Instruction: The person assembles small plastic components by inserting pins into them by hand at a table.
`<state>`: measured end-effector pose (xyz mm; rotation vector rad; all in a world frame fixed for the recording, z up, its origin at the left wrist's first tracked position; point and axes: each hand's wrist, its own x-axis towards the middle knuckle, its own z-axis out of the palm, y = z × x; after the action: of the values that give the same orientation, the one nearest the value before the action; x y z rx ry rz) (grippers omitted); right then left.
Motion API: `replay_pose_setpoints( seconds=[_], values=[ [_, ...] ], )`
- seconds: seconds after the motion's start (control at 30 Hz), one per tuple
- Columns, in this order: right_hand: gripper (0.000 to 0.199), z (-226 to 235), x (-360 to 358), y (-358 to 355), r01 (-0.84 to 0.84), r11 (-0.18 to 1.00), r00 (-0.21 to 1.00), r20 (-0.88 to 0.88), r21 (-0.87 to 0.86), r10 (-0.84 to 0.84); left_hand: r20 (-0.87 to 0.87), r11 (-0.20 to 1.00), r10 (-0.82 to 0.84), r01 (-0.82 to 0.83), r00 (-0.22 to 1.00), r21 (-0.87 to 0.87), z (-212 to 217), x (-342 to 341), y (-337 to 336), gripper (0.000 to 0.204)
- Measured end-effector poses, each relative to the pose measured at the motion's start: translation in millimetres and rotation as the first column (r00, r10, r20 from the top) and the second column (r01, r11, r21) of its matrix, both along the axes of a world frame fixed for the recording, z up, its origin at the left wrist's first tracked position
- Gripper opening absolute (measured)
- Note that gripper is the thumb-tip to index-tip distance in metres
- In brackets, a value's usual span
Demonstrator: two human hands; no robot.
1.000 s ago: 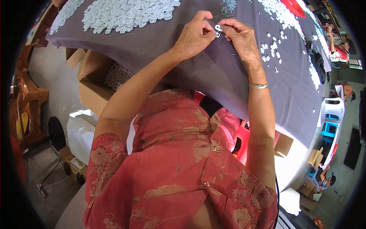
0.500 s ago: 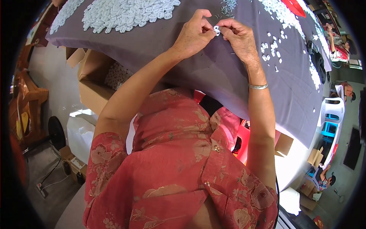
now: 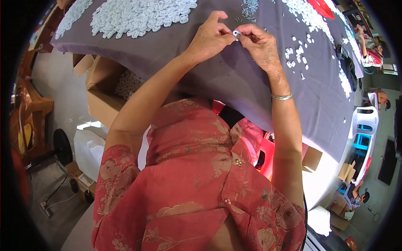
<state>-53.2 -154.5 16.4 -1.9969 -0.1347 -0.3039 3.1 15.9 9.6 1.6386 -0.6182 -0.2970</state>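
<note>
Above the cloth, my left hand (image 3: 209, 39) and my right hand (image 3: 261, 47) meet fingertip to fingertip. Both pinch one small white plastic piece with holes (image 3: 236, 33); fingers partly cover it. Beyond my left hand spreads a big heap of white oval two-holed pieces (image 3: 138, 16). Small grey screws (image 3: 250, 7) lie in a loose pile just past my right hand. To the right of that hand several little white plastic parts (image 3: 299, 52) are scattered, with one screw (image 3: 302, 75) closer to me.
A grey cloth (image 3: 234, 83) covers the table. At the far right are a larger heap of white parts (image 3: 303, 12) and a red dish (image 3: 321, 7). An open cardboard box (image 3: 100, 98) with white pieces stands below the left edge. Other people sit at far right.
Both hands have shifted very slightly left. The white piece between the fingertips has turned and now shows at a different tilt.
</note>
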Motion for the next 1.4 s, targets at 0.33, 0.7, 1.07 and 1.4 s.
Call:
replay_pose_setpoints(
  seconds=[0.33, 0.7, 1.07, 1.4],
  values=[
    [0.021, 12.1, -6.6, 2.7, -0.013, 0.978, 0.987, 0.154, -0.209, 0.046, -0.253, 0.984, -0.152, 0.124, 0.955, -0.126, 7.5, 4.5, 7.7, 0.051],
    [0.021, 15.2, -9.0, 4.8, 0.04, 0.96, 0.968, 0.248, -0.277, 0.031, -0.231, 0.967, -0.248, 0.224, 0.941, -0.125, 18.1, 10.3, 14.9, 0.039],
    [0.02, 14.9, -9.2, 12.8, 0.047, 0.949, 0.959, 0.281, -0.311, 0.045, -0.206, 0.975, -0.171, 0.136, 0.963, -0.176, 7.1, 2.0, 5.6, 0.042],
    [0.028, 16.2, -12.8, 9.7, 0.099, 0.872, 0.952, 0.301, -0.48, 0.057, -0.206, 0.973, -0.148, 0.105, 0.967, -0.207, 5.1, -2.1, 2.5, 0.042]
  ],
)
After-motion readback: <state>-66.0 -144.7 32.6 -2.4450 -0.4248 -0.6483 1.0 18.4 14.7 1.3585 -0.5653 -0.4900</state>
